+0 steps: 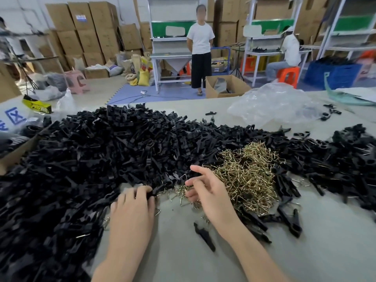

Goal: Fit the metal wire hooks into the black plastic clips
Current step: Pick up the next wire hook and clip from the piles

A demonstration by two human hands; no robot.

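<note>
A huge heap of black plastic clips [97, 151] covers the left and middle of the table. A tangle of brass-coloured wire hooks [246, 176] lies to its right. My left hand [132, 208] rests at the heap's near edge, its fingers curled around a black clip [154, 192]. Over the near-left edge of the hook pile hovers my right hand [207, 190], with its fingers spread and loose hooks just under the fingertips. Whether it pinches a hook is hidden by the fingers.
More black clips [350, 159] pile at the right. A single clip [204, 236] lies between my forearms. A crumpled clear plastic bag [272, 104] sits at the far right. A person [200, 49] stands beyond the table among cardboard boxes [89, 33].
</note>
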